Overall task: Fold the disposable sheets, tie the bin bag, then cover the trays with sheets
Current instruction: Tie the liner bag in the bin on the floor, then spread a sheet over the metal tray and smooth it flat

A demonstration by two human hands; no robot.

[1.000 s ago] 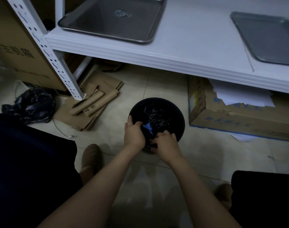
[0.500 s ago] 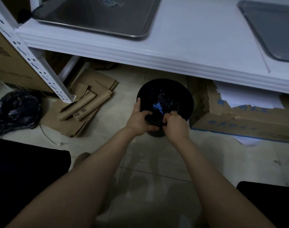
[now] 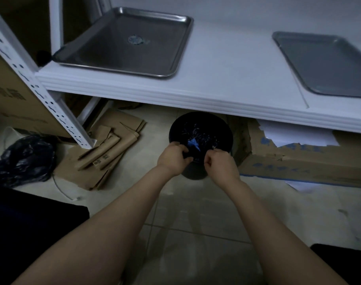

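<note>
Reaching down toward a round black bin (image 3: 202,128) standing on the tiled floor (image 3: 196,212), partly tucked under the front edge of the white shelf (image 3: 226,79). Gripping the near rim with both hands: left hand (image 3: 173,159) curled closed on the black bin bag (image 3: 218,132) lining at the rim, right hand (image 3: 221,163) pinching the liner edge just beside it — fingers pressed together, though hard to make out in the dim light, possibly only gathering the plastic. Showing a scrap of blue (image 3: 193,143) inside the bin between the two hands. Resting on the shelf above, two metal trays: left tray (image 3: 175,48) and right tray (image 3: 288,50), both uncovered and well apart. Lying to the left on the floor — flattened cardboard (image 3: 113,145) and a crumpled black bag (image 3: 25,157); sitting to the right, a cardboard box (image 3: 298,161) with white paper (image 3: 298,136) on top.
</note>
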